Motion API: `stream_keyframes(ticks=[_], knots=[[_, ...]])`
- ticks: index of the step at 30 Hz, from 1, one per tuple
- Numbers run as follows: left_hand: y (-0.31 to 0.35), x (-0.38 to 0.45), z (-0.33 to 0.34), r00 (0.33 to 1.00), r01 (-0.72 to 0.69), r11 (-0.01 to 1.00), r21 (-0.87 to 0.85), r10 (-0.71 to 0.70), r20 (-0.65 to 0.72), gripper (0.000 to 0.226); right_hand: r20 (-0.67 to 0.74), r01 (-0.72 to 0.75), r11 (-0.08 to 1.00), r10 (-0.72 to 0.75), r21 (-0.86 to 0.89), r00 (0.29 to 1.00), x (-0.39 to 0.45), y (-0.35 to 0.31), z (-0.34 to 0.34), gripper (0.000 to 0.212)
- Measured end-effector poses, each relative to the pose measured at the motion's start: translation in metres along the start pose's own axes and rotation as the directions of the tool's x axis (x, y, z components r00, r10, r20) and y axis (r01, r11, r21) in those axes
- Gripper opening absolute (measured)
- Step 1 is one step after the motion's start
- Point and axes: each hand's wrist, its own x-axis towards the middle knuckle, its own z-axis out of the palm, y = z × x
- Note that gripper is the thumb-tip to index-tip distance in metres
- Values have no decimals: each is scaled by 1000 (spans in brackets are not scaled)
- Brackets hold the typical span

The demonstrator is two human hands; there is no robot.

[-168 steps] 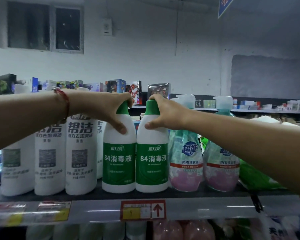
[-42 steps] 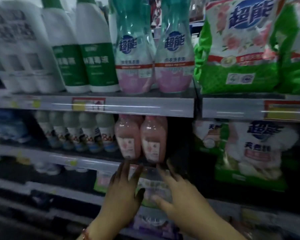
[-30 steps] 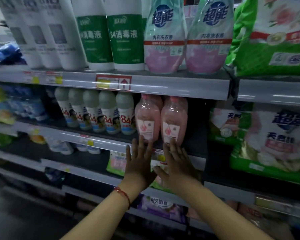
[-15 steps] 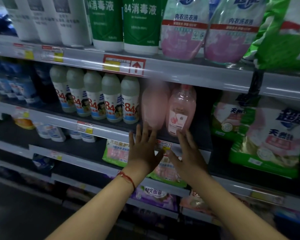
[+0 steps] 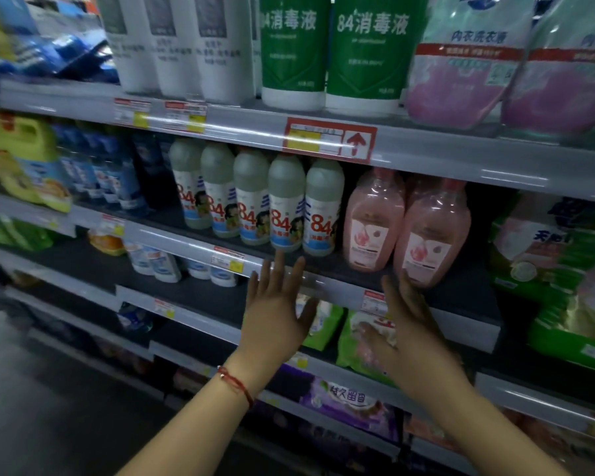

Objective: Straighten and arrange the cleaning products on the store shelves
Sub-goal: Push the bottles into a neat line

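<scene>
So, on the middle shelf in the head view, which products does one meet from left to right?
Yellow jug → dark blue bottles → five white "84" bottles → two pink bottles → green and white bags.

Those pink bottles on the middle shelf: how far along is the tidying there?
Looks done: the two green bottles on the top shelf stand upright, side by side. In hand: both hands, left hand and right hand, are open just below the two pink bottles, gripping nothing. Left: the white 84 bottles run in a slanted row, and the lower shelves look untidy.
</scene>
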Motion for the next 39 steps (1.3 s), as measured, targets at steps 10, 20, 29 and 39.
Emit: stream_keyframes(ticks=[10, 20, 29, 39], knots=[[-144, 34, -33, 966, -127, 980, 155, 86, 245, 84, 52, 108, 987, -102, -122, 993, 72, -128, 72, 84], [-145, 68, -19, 869, -438, 891, 120, 385, 310, 91, -104, -28, 960, -1, -279, 995, 100, -158, 108, 80], [-176, 65, -30, 891, -431, 900, 58, 415, 186, 81, -87, 82, 971, -104, -224, 991, 98, -179, 121, 84], [-194, 83, -32, 872, -442, 896, 39, 420, 251, 86, -21, -22, 956, 17, -294, 1000, 127, -209, 124, 75]])
